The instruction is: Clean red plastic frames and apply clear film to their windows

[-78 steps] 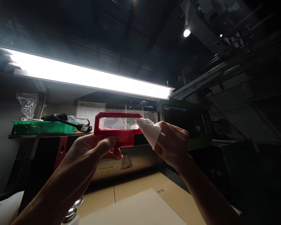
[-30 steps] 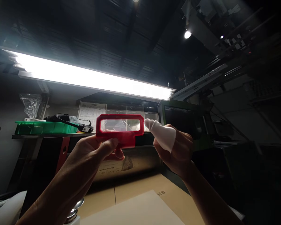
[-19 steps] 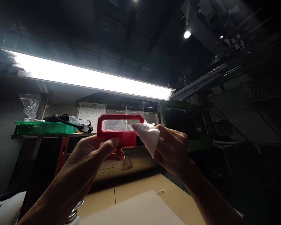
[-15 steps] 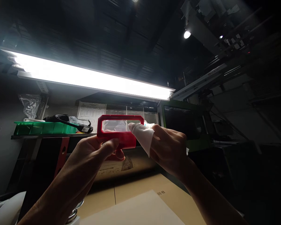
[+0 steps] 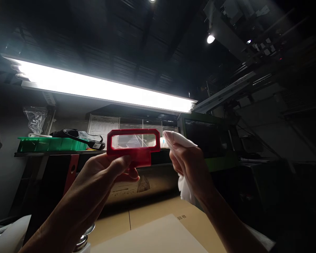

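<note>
My left hand (image 5: 105, 174) grips a red plastic frame (image 5: 133, 155) by its lower tab and holds it up toward the strip light; the frame has a clear rectangular window. My right hand (image 5: 191, 163) holds a white cloth (image 5: 177, 138) draped over its fingers, with the rest of the cloth hanging below the palm. The cloth tip sits just right of the frame's right edge, apart from it.
A long bright strip light (image 5: 102, 89) hangs above. A green tray (image 5: 48, 144) and a black object rest on a shelf at left. Brown cardboard (image 5: 152, 225) and a white sheet lie below. A metal knob (image 5: 83, 239) stands at lower left. Dark machinery fills the right.
The cloth-covered fingers were on the frame's window half a second ago; now my right hand has pulled back to the right and turned, leaving the cloth off the frame.
</note>
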{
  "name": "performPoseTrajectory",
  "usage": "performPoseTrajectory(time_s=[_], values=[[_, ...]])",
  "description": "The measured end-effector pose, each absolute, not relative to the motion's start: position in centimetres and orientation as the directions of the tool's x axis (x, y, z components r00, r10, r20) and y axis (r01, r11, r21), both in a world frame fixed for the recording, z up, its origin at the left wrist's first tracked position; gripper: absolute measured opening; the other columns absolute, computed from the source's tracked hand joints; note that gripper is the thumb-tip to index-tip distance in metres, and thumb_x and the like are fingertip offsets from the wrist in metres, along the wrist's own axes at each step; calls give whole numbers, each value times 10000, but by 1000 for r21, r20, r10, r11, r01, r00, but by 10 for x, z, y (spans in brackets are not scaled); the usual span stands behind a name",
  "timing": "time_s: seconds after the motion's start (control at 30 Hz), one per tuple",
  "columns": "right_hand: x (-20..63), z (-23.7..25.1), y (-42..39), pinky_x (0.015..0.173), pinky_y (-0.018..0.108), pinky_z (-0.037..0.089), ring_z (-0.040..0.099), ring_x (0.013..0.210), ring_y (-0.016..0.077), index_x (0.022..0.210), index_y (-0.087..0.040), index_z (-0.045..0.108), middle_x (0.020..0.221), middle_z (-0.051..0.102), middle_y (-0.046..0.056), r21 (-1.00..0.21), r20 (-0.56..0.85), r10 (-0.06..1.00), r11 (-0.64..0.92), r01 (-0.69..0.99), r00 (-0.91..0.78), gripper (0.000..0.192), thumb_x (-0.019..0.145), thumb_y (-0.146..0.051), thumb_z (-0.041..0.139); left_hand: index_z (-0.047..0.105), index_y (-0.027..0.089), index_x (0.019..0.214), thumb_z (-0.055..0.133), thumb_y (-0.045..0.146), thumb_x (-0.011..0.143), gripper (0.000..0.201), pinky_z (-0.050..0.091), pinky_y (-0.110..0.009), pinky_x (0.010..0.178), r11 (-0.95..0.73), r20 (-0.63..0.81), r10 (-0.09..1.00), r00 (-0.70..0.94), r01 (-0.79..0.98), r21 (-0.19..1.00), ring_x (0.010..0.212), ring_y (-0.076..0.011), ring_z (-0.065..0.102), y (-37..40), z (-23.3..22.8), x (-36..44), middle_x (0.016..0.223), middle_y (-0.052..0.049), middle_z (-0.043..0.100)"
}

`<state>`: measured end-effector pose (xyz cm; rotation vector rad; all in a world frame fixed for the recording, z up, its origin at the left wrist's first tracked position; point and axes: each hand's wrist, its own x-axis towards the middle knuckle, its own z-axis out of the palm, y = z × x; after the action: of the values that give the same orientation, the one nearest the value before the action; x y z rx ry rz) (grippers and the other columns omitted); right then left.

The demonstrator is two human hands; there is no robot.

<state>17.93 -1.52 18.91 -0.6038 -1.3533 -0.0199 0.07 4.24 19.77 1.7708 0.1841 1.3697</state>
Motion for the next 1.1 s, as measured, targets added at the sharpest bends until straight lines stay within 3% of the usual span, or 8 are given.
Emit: performPoseTrajectory(time_s=[0.13,0.3,0.47,0.53,0.67,0.83,1.0,1.1], values=[[176,190,-1,311,169,161,206,342,30,660,-181,565,444,369,-97,-566,818,571,820,-90,59,172,776,-307,581,763,211,861,724,351,688,226,534,-239,580,-593,708,582,400,-387,706,653,-167,634,45,198,2,717,-24,729],[167,189,11,305,164,159,210,324,23,566,-167,515,428,353,-99,-651,758,610,680,-337,-231,252,778,-277,595,751,252,942,688,357,745,232,543,-239,638,-596,716,522,463,-403,695,705,-165,628,48,195,1,789,-13,737],[162,192,11,333,167,144,189,347,24,557,-161,517,420,328,-96,-624,780,569,681,-383,-259,252,785,-244,584,757,259,919,696,388,737,231,541,-232,627,-593,710,526,468,-396,700,709,-164,624,46,193,-1,809,-14,741],[162,192,10,335,171,136,170,354,34,703,-167,609,417,335,-102,-625,780,573,687,-371,-252,111,775,-242,570,755,268,924,694,392,738,231,539,-235,629,-600,711,525,467,-389,699,712,-163,623,47,194,-2,834,-13,742],[161,190,8,327,176,132,135,346,53,972,-181,633,403,312,-118,-614,789,561,696,-373,-251,243,781,-231,490,756,274,920,701,424,723,254,542,-249,640,-599,712,521,471,-393,698,715,-169,622,47,194,-2,844,-19,740],[162,183,12,302,168,136,121,317,53,784,-191,587,381,280,-118,-539,837,516,718,-442,-183,128,781,-248,471,768,264,834,736,430,677,230,535,-240,603,-597,714,541,445,-394,699,667,-167,616,46,194,-2,670,5,692],[162,184,14,315,172,137,138,324,40,599,-174,518,380,283,-101,-560,822,531,693,-453,-203,184,771,-231,486,765,275,849,730,426,684,227,538,-241,605,-609,707,556,438,-365,705,658,-162,601,48,193,-3,665,14,678],[163,188,10,330,168,135,141,337,38,636,-162,571,386,286,-100,-602,795,551,665,-442,-254,184,792,-222,493,762,269,892,716,409,705,239,543,-246,634,-610,703,552,448,-358,707,706,-171,612,48,193,-3,767,-8,716]])
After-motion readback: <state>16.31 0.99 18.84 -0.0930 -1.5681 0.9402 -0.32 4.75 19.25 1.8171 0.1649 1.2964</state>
